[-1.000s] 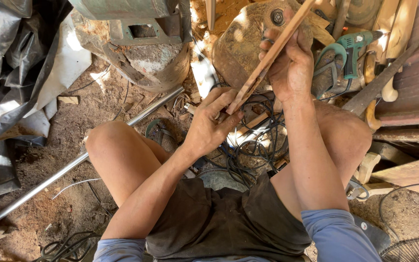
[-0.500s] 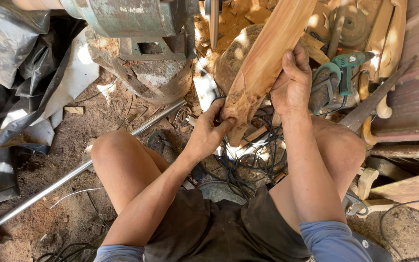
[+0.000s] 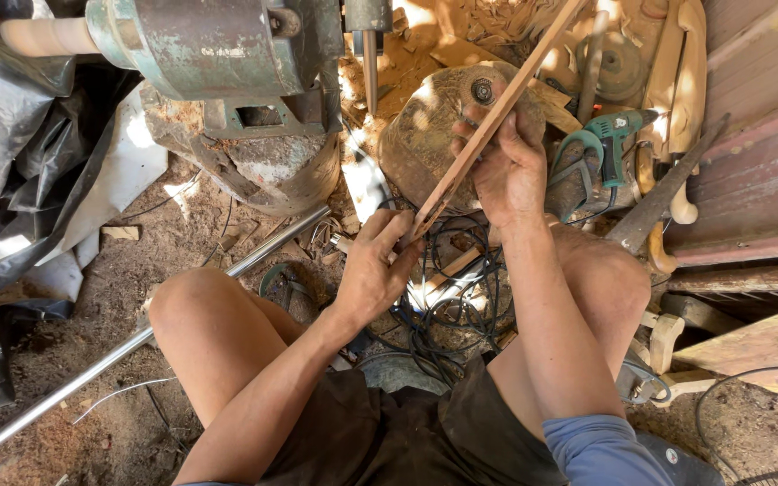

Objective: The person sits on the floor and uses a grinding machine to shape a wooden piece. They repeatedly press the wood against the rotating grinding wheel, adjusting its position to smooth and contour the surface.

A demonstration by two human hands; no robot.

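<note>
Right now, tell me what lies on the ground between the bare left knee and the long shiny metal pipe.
Head view: only bare sawdusty dirt between left knee and metal pipe.

I see hard sunlight coming in patches from twelve o'clock; it burns out the sawdust (image 3: 425, 36) and a spot at the centre. The plastic sheet (image 3: 11, 135) at nine o'clock stays in deep shadow. Focus is sharp; edges bend a little.

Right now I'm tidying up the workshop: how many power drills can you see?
1: a green power drill lies on the ground just right of the right hand, which grips a wooden strip. Clutter may hide others.
</note>
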